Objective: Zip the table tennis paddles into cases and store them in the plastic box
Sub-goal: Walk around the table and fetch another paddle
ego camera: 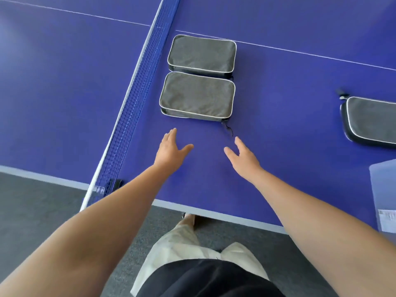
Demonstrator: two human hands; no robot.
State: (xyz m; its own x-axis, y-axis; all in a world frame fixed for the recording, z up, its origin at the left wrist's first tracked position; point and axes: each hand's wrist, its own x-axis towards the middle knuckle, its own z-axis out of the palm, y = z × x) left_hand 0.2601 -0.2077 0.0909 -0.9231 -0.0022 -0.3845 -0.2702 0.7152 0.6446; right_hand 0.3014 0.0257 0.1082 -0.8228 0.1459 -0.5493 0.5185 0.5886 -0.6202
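Hands are hovering wide and empty, left (171, 150) and right (242, 156), near two grey cases (197, 96) lying touching on the counter (278, 82).

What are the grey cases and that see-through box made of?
The cases look like woven grey fabric: a matte, slightly speckled surface, pale piping round the edges and a dark zip along the side. The box looks like frosted plastic: pale, translucent and smooth, with a paper label on its wall. Only its corner shows, so that is a guess.
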